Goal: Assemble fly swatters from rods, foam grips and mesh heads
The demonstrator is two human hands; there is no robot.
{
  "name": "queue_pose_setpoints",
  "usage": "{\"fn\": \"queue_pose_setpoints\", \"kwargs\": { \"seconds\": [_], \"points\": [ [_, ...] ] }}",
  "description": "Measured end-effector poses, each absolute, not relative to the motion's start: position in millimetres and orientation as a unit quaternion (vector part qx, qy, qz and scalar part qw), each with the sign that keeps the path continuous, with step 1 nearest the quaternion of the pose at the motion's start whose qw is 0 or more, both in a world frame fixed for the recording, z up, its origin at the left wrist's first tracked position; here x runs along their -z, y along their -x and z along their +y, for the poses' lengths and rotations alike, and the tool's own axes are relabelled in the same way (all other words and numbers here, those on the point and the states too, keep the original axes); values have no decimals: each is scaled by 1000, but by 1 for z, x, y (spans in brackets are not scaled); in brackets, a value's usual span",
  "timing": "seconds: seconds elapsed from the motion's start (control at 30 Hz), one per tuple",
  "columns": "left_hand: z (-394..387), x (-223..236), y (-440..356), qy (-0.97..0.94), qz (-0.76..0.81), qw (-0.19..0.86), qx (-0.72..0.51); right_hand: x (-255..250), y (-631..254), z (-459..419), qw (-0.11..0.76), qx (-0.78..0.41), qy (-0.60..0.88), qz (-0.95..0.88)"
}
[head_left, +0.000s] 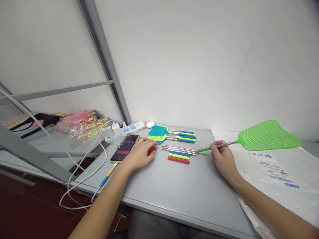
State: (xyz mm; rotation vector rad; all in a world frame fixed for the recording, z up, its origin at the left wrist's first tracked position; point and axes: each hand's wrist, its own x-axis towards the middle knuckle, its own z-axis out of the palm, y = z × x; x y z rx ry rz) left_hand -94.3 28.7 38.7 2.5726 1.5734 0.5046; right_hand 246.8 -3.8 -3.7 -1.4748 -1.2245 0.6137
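Observation:
My right hand point(223, 157) is closed on a fly swatter with a green mesh head point(270, 135), gripping its metal rod. The swatter's green handle point(203, 149) points left, its tip beside several loose metal rods point(178, 150). My left hand point(142, 153) reaches palm down across the table, fingers stretched out. Partly hidden beneath it is a red piece point(151, 150), whose kind I cannot make out. Just right of that hand lie a blue, a yellow point(179, 156) and a red handle point(178, 160). Behind them, several teal and yellow fly swatters point(159, 131) are laid together.
A phone point(124, 148) lies left of my left hand, with a white cable point(107, 159) nearby. Behind it sits a power strip point(133, 127). White plastic packaging point(274, 192) covers the table's right side. Bagged colourful items point(79, 122) lie beyond the grey metal frame point(104, 56).

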Motion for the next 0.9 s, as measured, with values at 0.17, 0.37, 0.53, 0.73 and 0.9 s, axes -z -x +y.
{"fn": "queue_pose_setpoints", "kwargs": {
  "seconds": [0.17,0.37,0.53,0.73,0.9],
  "points": [
    [32,-41,96,-853,502,40,-138,4,-248,-4,531,-261,628,-506],
    [30,-38,100,-852,499,48,-148,2,-247,-7,524,-280,628,-502],
    [28,-39,100,-850,497,68,-161,-1,-246,-9,528,-284,627,-497],
    [42,-74,72,-849,473,89,-218,-2,-243,-8,551,-280,614,-492],
    [69,-123,0,-843,374,161,-351,-10,-240,-9,620,-301,515,-510]
  ]
}}
